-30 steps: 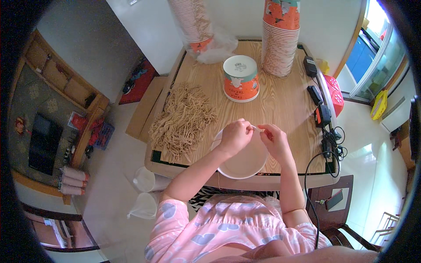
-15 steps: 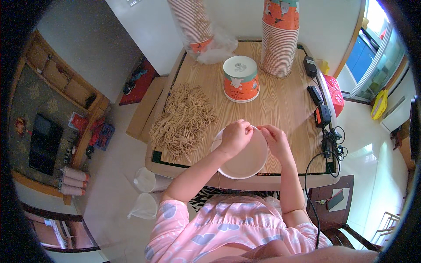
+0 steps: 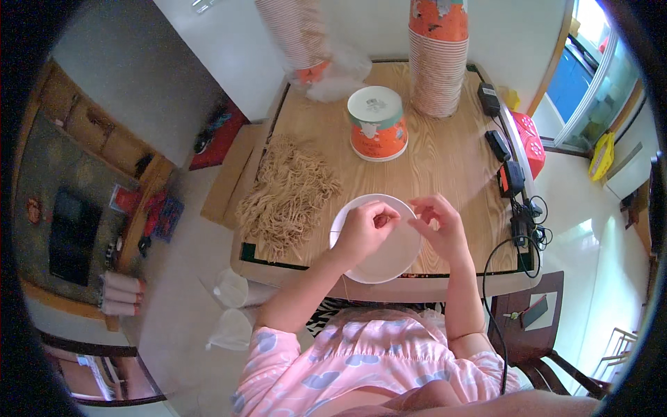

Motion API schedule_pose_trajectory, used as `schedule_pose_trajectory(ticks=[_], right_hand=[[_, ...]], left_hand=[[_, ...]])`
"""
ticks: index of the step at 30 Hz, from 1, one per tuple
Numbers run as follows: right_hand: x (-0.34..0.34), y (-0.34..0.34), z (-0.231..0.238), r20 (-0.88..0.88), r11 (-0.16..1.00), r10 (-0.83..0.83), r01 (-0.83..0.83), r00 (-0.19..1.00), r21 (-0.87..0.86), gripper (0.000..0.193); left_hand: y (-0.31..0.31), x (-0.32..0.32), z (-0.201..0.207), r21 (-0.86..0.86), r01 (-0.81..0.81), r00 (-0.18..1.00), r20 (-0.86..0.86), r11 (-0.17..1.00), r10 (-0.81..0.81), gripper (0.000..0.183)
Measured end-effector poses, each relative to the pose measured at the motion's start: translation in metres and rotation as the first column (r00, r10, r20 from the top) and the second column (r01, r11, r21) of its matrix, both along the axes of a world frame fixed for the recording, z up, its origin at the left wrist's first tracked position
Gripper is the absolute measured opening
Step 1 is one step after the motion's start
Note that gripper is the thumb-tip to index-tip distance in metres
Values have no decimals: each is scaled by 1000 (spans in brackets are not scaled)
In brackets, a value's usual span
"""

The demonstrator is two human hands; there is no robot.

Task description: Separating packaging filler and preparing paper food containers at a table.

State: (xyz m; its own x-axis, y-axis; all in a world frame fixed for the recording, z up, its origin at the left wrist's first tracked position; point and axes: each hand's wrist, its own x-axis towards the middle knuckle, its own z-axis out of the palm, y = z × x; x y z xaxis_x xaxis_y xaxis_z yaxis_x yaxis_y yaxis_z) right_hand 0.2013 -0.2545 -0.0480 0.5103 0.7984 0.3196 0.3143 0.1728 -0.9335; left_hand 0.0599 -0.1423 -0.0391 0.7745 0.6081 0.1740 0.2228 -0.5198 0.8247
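Observation:
A white-lined paper bucket (image 3: 381, 264) sits mouth up at the table's near edge. My left hand (image 3: 368, 228) is over its mouth, fingers curled into a pinch; whatever they hold is too small to make out. My right hand (image 3: 443, 229) is at the bucket's right rim, its thumb and bent fingers apart, with nothing visible between them. A thin cord (image 3: 345, 286) hangs by the bucket's near left side, and a short bit sticks out at its left rim. Left of the bucket lies a heap of tan cords (image 3: 288, 194).
An upside-down orange-and-green bucket (image 3: 377, 128) stands farther back. Behind it rise a tall stack of nested buckets (image 3: 436, 73) and another stack (image 3: 295, 42) in clear plastic. Black power adapters (image 3: 511, 179) and cables line the table's right edge. A chair (image 3: 533, 313) stands at lower right.
My right hand has come off the rim slightly, and its fingers have spread apart. My left hand has shifted a little left and down, still pinched. The view has shifted slightly.

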Motion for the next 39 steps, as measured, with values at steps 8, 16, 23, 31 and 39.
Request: schedule_pose_trajectory(ticks=[8,16,23,31,39], right_hand=[[-6,-8,7,175,994,106,-110,979,14,12],[-8,-6,-2,184,993,118,-115,976,-25,9],[-5,-1,-6,176,964,103,-55,979,-262,14],[2,12,-33,120,983,-60,79,991,-163,11],[1,11,-29,52,978,-40,50,998,-200,12]], left_hand=[[-2,-3,3,-389,88,993,108,917,-49,9],[-3,0,-4,-247,99,979,199,964,-49,6],[-2,4,4,-171,66,994,102,983,-49,5],[19,14,-20,124,-106,986,-113,987,120,11],[22,17,-22,150,-112,985,-112,982,129,10]])
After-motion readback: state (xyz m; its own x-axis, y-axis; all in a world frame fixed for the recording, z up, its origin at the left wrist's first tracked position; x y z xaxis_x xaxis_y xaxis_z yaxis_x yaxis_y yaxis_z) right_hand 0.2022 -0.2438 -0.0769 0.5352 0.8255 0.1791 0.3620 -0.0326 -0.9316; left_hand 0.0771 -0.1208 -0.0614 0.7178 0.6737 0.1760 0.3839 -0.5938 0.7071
